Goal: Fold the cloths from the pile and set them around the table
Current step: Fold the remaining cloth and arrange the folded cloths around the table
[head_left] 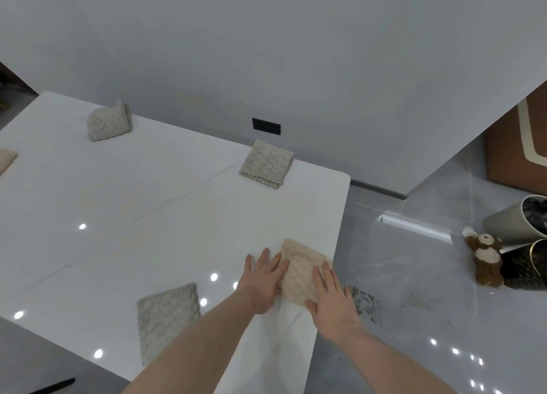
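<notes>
A folded beige cloth [300,267] lies flat near the right edge of the white table [148,216]. My left hand [262,281] presses its left side with straight fingers. On its right side my right hand [333,300] lies flat, fingers straight. A folded grey cloth [167,316] lies at the near edge. Another grey one [266,164] sits at the far right edge. A third grey cloth [108,121] sits bunched at the far edge. A beige cloth [6,159] shows partly at the left border.
The table's right edge runs just beside my right hand. On the grey tiled floor to the right lie a brown plush toy [485,260], two tipped round containers [521,224] and a speckled patch [365,303]. A wall [266,53] stands behind the table.
</notes>
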